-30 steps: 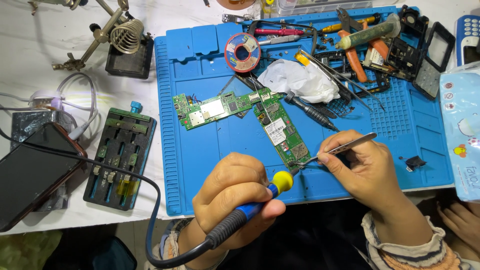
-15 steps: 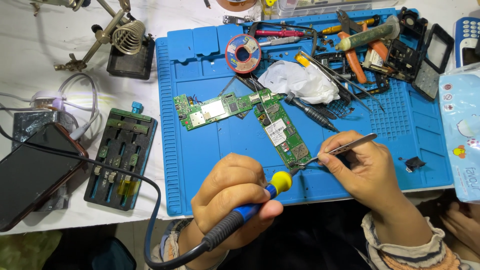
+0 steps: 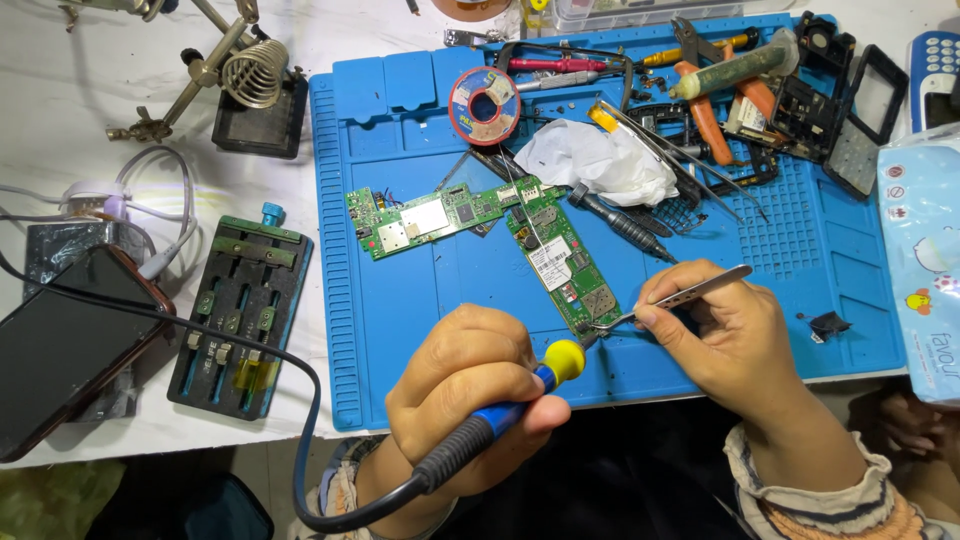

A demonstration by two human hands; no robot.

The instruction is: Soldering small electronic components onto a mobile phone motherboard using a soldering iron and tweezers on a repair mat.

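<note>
Left hand point(image 3: 470, 395) fingers clamped on soldering iron point(image 3: 520, 400), tip at 1 o'clock, touching near end of the circuit board point(image 3: 562, 270). Right hand point(image 3: 725, 340) fingers pinch tweezers point(image 3: 670, 300), tips on the same corner. Board's long axis runs 11–5 on blue mat point(image 3: 400, 330); both hands equally near.

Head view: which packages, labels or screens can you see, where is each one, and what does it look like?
Smartphone: far left, on the white table, dark rectangular screen, switched off.
Tissue pack: right edge, soft pale-blue wrapper with small cartoon pictures.
White label: small rectangle on the green circuit board lying on the blue mat.
Keypad phone: top right corner, blue and white.
</note>
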